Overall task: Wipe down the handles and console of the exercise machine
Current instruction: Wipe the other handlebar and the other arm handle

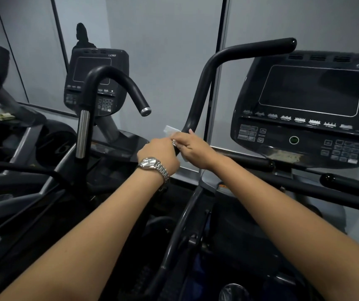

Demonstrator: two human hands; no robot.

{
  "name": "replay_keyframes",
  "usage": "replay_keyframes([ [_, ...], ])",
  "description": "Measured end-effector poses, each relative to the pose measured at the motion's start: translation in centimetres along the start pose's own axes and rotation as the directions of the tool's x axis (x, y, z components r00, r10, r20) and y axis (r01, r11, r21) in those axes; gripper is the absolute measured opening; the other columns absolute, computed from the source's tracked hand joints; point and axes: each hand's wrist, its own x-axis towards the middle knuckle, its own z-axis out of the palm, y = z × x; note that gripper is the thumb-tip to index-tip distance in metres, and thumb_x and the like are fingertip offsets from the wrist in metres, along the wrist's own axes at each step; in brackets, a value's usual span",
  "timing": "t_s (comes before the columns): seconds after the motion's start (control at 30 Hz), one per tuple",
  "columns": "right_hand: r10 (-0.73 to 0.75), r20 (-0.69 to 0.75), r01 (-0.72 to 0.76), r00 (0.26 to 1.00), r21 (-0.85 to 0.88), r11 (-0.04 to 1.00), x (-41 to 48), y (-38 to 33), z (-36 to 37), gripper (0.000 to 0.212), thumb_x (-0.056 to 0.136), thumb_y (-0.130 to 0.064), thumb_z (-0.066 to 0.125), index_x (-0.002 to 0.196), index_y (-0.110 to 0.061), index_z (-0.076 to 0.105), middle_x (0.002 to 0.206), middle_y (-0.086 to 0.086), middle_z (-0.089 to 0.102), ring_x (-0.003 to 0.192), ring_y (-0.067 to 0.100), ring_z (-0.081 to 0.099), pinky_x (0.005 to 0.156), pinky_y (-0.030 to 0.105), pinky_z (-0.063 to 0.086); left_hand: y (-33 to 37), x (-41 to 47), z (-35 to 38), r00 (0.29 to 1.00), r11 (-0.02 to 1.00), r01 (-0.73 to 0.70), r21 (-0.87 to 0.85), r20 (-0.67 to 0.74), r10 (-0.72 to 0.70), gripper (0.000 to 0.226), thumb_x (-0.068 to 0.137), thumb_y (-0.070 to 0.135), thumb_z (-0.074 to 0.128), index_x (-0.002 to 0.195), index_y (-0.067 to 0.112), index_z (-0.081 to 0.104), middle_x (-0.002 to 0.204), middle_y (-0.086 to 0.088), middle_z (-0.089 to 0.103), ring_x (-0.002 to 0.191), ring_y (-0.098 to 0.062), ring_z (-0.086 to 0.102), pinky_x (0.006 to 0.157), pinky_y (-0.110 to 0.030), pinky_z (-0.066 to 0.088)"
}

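A white wipe (170,129) is poking out of the grip, against the matte black handle (198,98). Just behind the grip, a silver watch (151,163) with a pale dial is gleaming. Right of the grip, the console (248,94) is showing dark grey. Its black screen (311,90) is wearing a thin white outline, a row of small white bar-pattern icons (300,120) is running beneath, and a green ring button (293,140) is glowing. Left of the grip, a neighbouring handle (121,78) is showing black above a chrome sleeve (83,133). Pale grey wall panels (163,51) are standing beyond the grip.

White wipe (169,129) against black handle (197,98)
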Motion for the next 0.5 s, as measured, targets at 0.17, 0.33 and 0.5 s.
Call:
replay_keyframes([
  [0.17,0.194,-0.019,-0.193,0.981,0.033,0.981,1.3,-0.8,-0.3,0.034,0.101,-0.020,0.032,0.102,-0.011,0.064,0.106,0.006,0.065,0.092,0.018,0.054,0.109,0.039,0.027,-0.1,-0.6,0.1,0.998,1.000,0.006,-0.029,-0.055,-0.007,0.023,0.087,0.025,0.061,0.106,0.012,0.059,0.100,-0.008,0.063,0.096,-0.028,0.062,0.068,-0.033,0.040],
  [0.33,0.126,-0.030,-0.123,0.992,0.090,0.988,-0.8,-3.8,0.7,0.030,0.097,-0.017,0.038,0.082,-0.006,0.062,0.087,0.009,0.063,0.081,0.023,0.057,0.072,0.034,0.042,-0.3,-1.4,1.1,0.989,0.998,0.007,-0.066,-0.147,-0.016,0.022,0.086,0.021,0.057,0.105,0.012,0.063,0.107,-0.010,0.065,0.105,-0.030,0.060,0.073,-0.037,0.047],
  [0.5,0.197,-0.016,-0.193,0.980,0.125,0.973,-0.1,-3.3,0.2,0.033,0.097,-0.018,0.040,0.070,-0.016,0.060,0.072,-0.002,0.058,0.067,0.019,0.053,0.066,0.033,0.042,-0.9,-1.8,1.3,0.981,0.997,-0.009,-0.075,-0.196,-0.006,0.031,0.088,0.031,0.061,0.111,0.011,0.060,0.111,-0.011,0.064,0.113,-0.030,0.054,0.080,-0.041,0.049],
])
